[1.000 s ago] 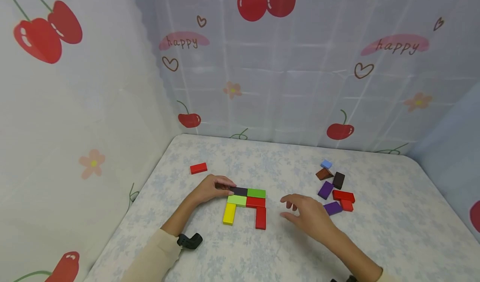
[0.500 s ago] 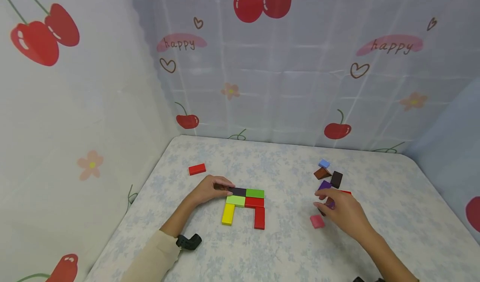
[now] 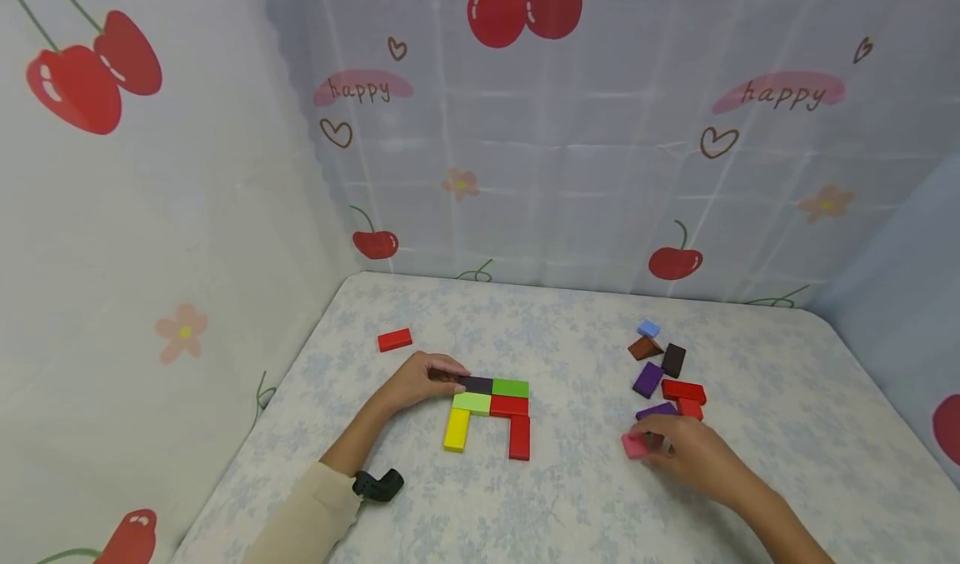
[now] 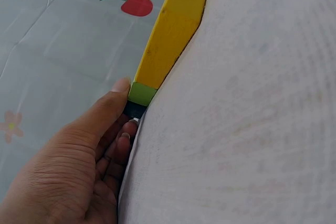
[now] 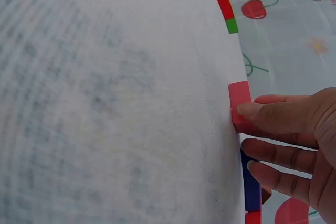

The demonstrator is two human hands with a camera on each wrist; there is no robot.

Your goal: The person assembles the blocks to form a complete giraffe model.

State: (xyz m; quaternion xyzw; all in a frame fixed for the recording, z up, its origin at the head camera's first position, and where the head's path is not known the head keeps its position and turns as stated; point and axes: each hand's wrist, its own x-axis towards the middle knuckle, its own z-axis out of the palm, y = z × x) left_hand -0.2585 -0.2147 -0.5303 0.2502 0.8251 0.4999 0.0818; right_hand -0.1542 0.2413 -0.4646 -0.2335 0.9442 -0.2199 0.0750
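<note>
Head view: on the table [image 3: 570,506], a flat figure of blocks lies near the left hand [image 3: 420,378]: black block [image 3: 477,386] and green block [image 3: 511,388] in the far row, light green block [image 3: 472,402] and red block [image 3: 509,406] in the next, yellow leg [image 3: 456,431] and red leg [image 3: 519,437] pointing toward the person. Left fingers curl at the black block's outer end. Right hand [image 3: 693,454] is out at the pink block [image 3: 633,446], well apart from the figure, just short of the loose pile with its purple block [image 3: 657,411]. Step in hand, my read: picking up the pink block while the left hand steadies the figure.

Left wrist view: thumb at the light green block's end, other fingers bent beside the black block; looks like a light hold. Yellow leg stretches away from the hand.

Right wrist view: thumb on the pink block's face, index finger behind it, so pinched; block appears to rest on the table. Remaining fingers are by the purple block. Next move likely calls for a lift that avoids nudging the purple block, left hold kept light.
</note>
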